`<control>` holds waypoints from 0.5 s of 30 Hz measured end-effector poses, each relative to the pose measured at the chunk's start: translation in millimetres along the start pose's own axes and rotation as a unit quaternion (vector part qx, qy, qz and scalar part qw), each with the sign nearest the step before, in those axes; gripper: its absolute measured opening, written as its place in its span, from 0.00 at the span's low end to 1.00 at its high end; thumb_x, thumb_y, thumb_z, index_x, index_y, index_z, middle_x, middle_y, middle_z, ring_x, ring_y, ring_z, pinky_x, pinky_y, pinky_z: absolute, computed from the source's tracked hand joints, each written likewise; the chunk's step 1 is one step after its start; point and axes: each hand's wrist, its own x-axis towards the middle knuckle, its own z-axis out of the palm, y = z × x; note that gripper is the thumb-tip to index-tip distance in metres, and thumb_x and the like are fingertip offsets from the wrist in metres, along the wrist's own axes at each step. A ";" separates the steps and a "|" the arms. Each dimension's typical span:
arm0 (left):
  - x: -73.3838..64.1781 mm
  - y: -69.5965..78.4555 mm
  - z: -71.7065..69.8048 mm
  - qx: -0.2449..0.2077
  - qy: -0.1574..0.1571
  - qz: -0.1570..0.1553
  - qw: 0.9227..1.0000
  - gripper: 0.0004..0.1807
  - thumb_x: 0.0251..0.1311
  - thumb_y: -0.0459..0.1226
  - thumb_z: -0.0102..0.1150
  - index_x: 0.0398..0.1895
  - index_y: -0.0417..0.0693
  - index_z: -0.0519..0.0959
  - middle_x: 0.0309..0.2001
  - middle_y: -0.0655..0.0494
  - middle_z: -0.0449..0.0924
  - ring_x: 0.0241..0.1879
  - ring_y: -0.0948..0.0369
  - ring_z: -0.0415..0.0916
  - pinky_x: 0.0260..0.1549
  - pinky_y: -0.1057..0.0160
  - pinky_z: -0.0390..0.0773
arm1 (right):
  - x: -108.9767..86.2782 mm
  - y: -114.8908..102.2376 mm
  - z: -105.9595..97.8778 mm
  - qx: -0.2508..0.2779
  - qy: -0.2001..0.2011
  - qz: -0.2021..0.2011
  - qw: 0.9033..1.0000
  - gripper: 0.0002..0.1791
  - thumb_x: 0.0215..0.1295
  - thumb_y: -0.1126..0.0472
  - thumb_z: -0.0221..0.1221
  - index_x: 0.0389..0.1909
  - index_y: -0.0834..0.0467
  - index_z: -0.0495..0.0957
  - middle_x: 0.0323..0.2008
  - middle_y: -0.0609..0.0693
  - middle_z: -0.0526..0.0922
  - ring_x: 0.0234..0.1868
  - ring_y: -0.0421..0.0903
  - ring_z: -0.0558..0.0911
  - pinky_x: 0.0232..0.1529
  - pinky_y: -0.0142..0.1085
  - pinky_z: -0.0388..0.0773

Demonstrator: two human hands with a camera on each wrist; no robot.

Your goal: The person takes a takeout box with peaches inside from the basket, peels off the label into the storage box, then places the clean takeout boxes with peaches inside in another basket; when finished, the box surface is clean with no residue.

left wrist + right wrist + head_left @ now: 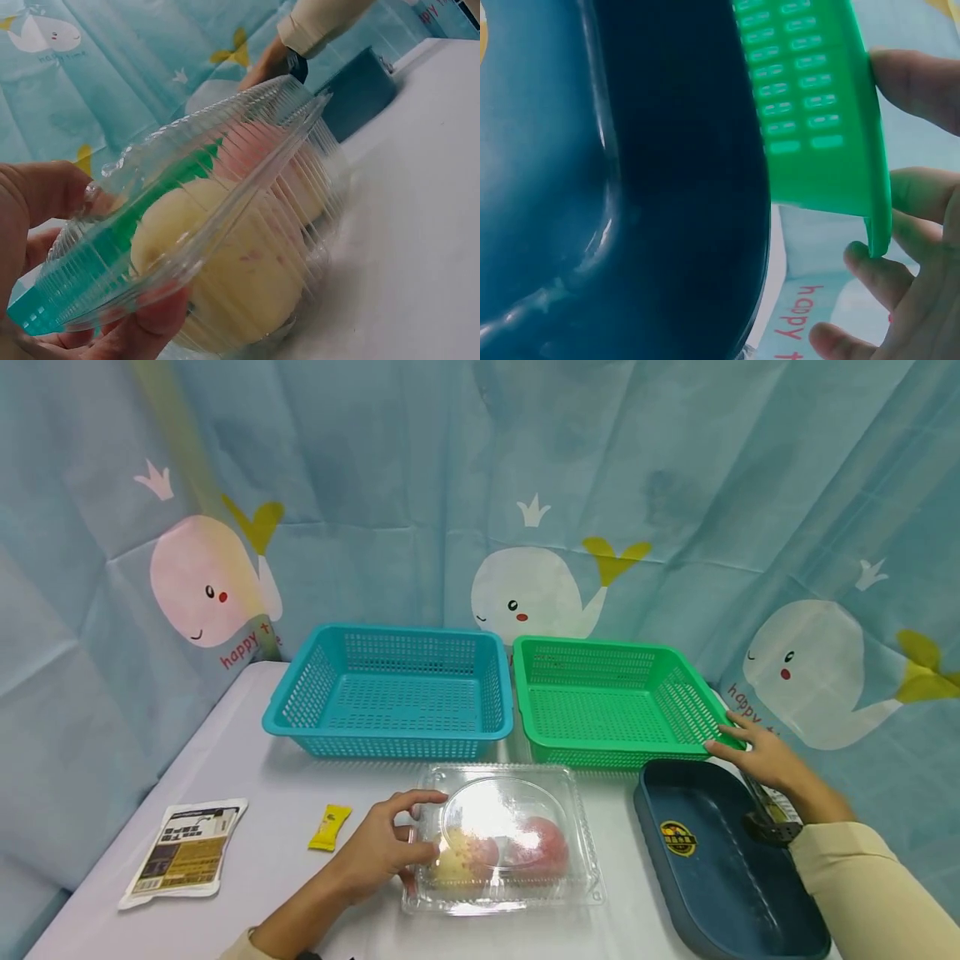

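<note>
A clear plastic clamshell box [517, 893] with two peaches stands at the front middle. One peach [217, 262] is mostly pale yellow, the other [537, 849] pinkish red. My left hand [393, 843] grips the box by its left side, thumb and fingers spread around the lid edge, as the left wrist view shows. At the back right, my right hand [765, 760] holds the near right corner of a green basket [615, 714], fingertips around the rim. In the right wrist view, some fingertips [866, 255] reach below the lip of that rim.
Left of the green basket stands a blue basket [405, 706]. A dark blue basin [727, 860] lies below my right forearm, close to the green basket. On the left are a printed flat pouch [183, 852] and a small yellow packet [330, 827]. A whale-print curtain [420, 460] hangs behind.
</note>
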 end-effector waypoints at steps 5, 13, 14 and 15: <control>-5.3 10.3 1.8 -0.003 0.016 0.010 1.000 0.35 0.46 0.22 0.65 0.63 0.43 0.71 0.58 0.35 0.54 0.30 0.51 0.77 0.09 0.58 0.77 | -0.3 -1.0 0.9 0.006 -0.007 -0.002 1.000 0.42 0.71 0.43 0.51 0.67 0.75 0.56 0.71 0.72 0.43 0.62 0.81 0.51 0.50 0.74 0.55; -9.1 38.8 7.1 -0.015 0.005 0.020 1.000 0.36 0.49 0.22 0.62 0.66 0.43 0.68 0.55 0.38 0.52 0.35 0.46 0.78 0.11 0.58 0.78 | -1.3 -0.3 2.4 0.018 -0.011 0.002 1.000 0.42 0.71 0.43 0.51 0.68 0.75 0.56 0.71 0.72 0.42 0.63 0.81 0.49 0.51 0.75 0.55; -8.7 42.7 8.6 -0.012 0.005 0.023 1.000 0.36 0.49 0.22 0.62 0.66 0.44 0.69 0.54 0.38 0.52 0.35 0.46 0.78 0.12 0.58 0.78 | -1.4 -0.3 2.2 0.020 -0.010 0.001 1.000 0.42 0.71 0.44 0.51 0.67 0.75 0.56 0.71 0.72 0.42 0.63 0.81 0.49 0.51 0.75 0.54; -8.4 46.8 10.4 -0.009 0.004 0.025 1.000 0.36 0.49 0.22 0.62 0.65 0.44 0.69 0.54 0.38 0.53 0.35 0.46 0.78 0.12 0.58 0.78 | -1.2 0.0 1.7 0.023 -0.009 0.001 1.000 0.42 0.71 0.44 0.51 0.67 0.76 0.56 0.71 0.72 0.42 0.63 0.81 0.48 0.51 0.75 0.54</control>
